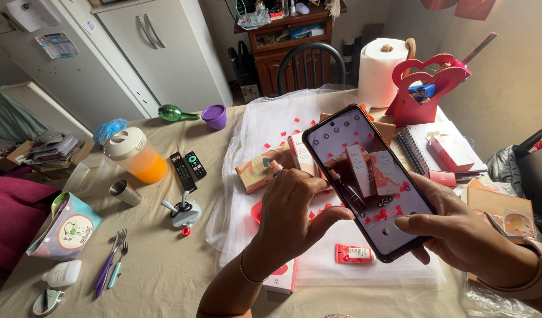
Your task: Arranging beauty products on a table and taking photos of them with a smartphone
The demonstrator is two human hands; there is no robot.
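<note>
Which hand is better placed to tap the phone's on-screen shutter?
Likely right: the right hand has its thumb over the phone screen's lower edge, while the left hand grips the left side.

white cupboard, dark chair, wooden shelf

Head-worn view, steeply down, close
</note>
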